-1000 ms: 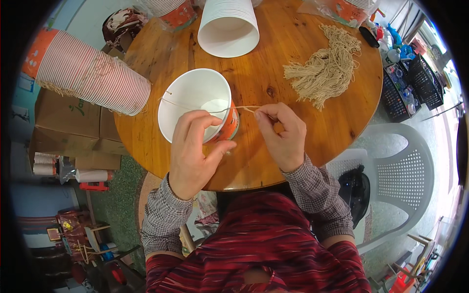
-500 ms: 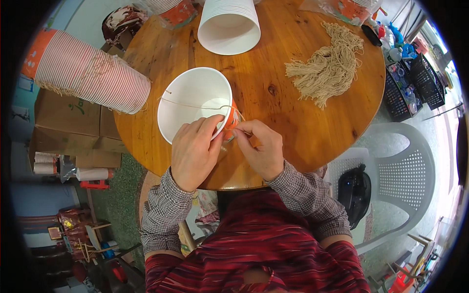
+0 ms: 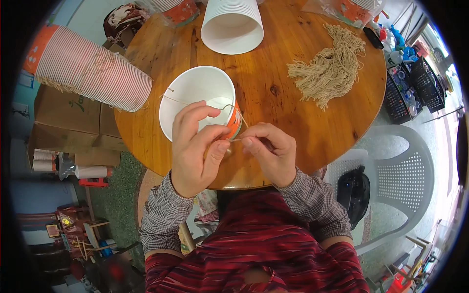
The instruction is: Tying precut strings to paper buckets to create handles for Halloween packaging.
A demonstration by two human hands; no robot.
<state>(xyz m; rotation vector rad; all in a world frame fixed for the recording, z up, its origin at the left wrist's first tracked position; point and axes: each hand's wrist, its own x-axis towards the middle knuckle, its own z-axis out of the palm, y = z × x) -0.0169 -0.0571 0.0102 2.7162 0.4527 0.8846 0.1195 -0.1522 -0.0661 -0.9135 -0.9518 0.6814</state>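
Note:
A paper bucket (image 3: pixel 181 88), white inside and orange outside, lies tilted on the table with its mouth toward me. A thin tan string (image 3: pixel 243 120) crosses its mouth and comes out over the right side of the rim. My right hand (image 3: pixel 271 148) pinches the string between thumb and forefinger, just right of the bucket. In front of the bucket's lower rim is my left hand (image 3: pixel 194 149). Its thumb and forefinger close around the string's short end, while the other fingers are raised and curved. The exact contact at the left fingertips is hard to make out.
A bundle of tan strings (image 3: pixel 332 68) lies on the right of the round wooden table (image 3: pixel 273 168). White nested buckets (image 3: pixel 232 31) lie at the back. A long bucket stack (image 3: pixel 93 68) with strings on it is at the left. A plastic chair (image 3: pixel 405 171) stands at the right.
My left hand has come off the bucket's rim, its fingers lifting and opening toward the string. The right hand has moved slightly right and down, still pinching the string.

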